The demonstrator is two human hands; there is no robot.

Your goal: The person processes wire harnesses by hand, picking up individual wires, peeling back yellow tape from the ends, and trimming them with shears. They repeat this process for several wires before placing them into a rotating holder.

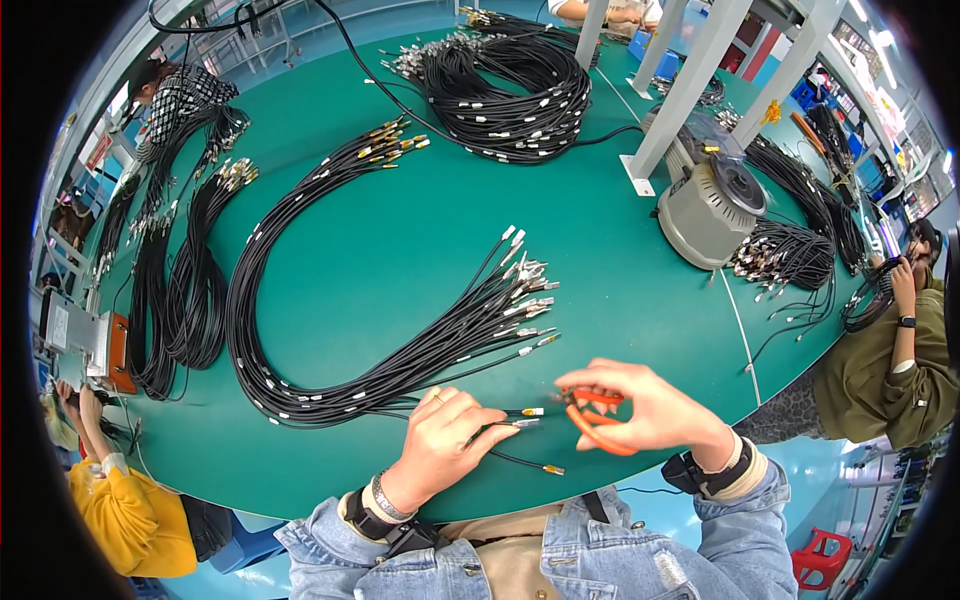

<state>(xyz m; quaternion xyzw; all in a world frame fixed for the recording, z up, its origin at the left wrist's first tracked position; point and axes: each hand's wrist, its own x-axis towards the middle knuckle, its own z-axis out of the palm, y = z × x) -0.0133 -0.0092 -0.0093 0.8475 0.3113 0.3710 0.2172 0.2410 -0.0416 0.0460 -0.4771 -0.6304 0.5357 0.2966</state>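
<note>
My left hand (pixel 440 445) pinches a black cable just behind its connector (pixel 525 423), near the table's front edge. Two other loose cable ends with brass-coloured tips lie close by, one tip (pixel 553 469) toward me. To the right, my right hand (pixel 665 405) is closed around small pliers with orange handles (pixel 590 430). The jaws point left and are apart from the cable end. Beyond my hands, a U-shaped bundle of black cables (pixel 243 290) curves across the green table, its white-tagged connectors (pixel 525 285) fanned out on the near branch.
A large coil of black cables (pixel 510 100) lies at the back, and more bundles (pixel 190 290) hang over the left side. A grey machine (pixel 705 215) stands by a metal post (pixel 685 90) on the right. Co-workers sit on both sides; a red stool (pixel 822 560) is at lower right.
</note>
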